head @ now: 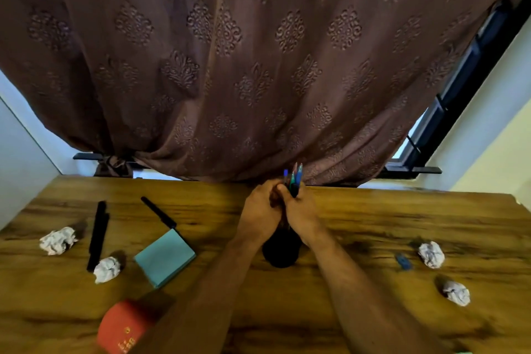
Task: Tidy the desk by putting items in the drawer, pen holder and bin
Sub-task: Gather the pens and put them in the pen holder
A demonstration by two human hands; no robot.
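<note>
Several pens [293, 179] stood bunched upright at the centre of the frame, their blue and teal tips rising above two hands pressed together around them. Both the left hand [260, 208] and the right hand [301, 208] were clenched on the bundle, directly over the dark pen holder [280, 253], which sat on the wooden desk [359, 224] between the forearms; its mouth was hidden by the hands, so whether the lower ends of the pens had entered it could not be told. Just left of the holder lay a teal pad of sticky notes [164, 259], with a black pen [158, 212] angled off its upper corner. Further left lay two long black markers [98, 234] side by side, a crumpled paper ball [107, 269] at their lower end and another ball [58, 240] near the left edge. An orange box [123, 326] sat at the lower left, partly covered by the left forearm. Right of centre lay a small blue eraser-like piece [403, 261], a paper ball [431, 254] just beside it and one more ball [457, 292] below. A brown patterned curtain [258, 52] hung behind the desk.
</note>
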